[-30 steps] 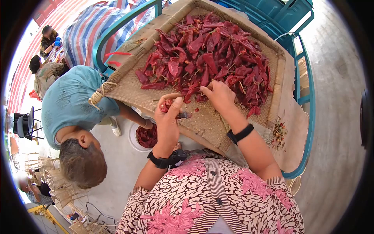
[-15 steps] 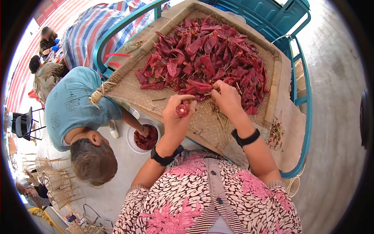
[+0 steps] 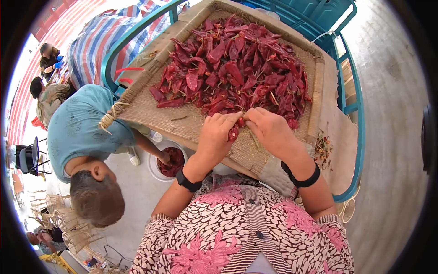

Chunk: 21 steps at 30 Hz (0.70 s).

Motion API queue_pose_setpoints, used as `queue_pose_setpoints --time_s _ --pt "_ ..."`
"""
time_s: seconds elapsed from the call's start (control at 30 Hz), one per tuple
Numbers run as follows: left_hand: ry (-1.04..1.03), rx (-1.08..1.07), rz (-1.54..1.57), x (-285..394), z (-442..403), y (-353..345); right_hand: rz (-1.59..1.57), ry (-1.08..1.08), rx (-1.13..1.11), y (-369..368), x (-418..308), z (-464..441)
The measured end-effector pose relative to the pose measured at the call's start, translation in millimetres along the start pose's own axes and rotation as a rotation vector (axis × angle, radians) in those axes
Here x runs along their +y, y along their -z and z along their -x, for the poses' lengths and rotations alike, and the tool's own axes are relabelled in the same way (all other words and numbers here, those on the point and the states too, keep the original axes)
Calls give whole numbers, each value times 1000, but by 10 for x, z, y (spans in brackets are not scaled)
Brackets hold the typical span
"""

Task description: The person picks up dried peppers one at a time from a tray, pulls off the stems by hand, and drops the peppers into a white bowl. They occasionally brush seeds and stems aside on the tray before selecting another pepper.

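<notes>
The left hand (image 3: 216, 137) holds dried red peppers (image 3: 233, 133) at 6 o'clock from the pepper pile (image 3: 232, 68) on a woven tray (image 3: 318, 84). The right hand (image 3: 273, 133) touches them, fingertips close together; I can't tell if it grips.

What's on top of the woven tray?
A heap of red peppers, with stem bits on the bare near part of the tray. The weave beneath the heap is covered; the left hand and right hand also hide some.
</notes>
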<state>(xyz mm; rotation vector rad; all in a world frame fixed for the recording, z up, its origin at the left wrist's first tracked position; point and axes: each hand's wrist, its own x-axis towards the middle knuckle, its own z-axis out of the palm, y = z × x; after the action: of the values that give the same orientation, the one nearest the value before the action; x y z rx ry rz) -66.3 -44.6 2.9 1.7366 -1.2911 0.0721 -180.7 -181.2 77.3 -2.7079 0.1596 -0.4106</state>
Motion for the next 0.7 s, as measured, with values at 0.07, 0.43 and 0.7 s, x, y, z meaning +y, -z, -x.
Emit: queue_pose_setpoints --time_s 0.07,0.43,0.7 --pt "-27 -20 -39 -6 -9 45 -23 32 -24 -16 22 9" --pt "344 -176 1067 -46 99 242 -1079 -317 -387 62 29 -32" --pt "473 -291 1436 -91 134 311 -1686 -470 -420 14 -75 -47"
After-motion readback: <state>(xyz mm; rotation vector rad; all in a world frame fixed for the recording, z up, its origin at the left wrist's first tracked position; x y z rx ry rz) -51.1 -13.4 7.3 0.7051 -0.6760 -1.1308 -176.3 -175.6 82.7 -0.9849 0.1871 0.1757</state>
